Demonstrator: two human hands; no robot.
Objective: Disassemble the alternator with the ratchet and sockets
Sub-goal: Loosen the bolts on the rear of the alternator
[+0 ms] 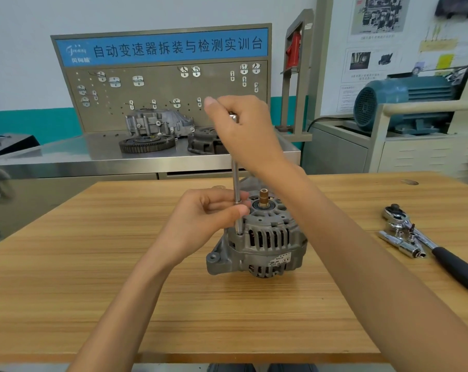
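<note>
A grey alternator (pixel 265 242) stands on the wooden table (pixel 120 277) with its brass shaft end pointing up. A long chrome extension bar (pixel 236 181) rises upright from a bolt hole at the alternator's left rim. My right hand (pixel 243 130) grips the bar's top end. My left hand (pixel 208 218) pinches the bar low down, just above the housing. The ratchet (pixel 426 242), with its black handle, lies on the table to the right, with loose chrome sockets (pixel 404 244) beside its head.
Behind the table stands a steel bench (pixel 66 154) with a gear ring, a gearbox housing and a pegboard with a blue sign. A teal electric motor (pixel 404 103) sits on a cabinet at the back right.
</note>
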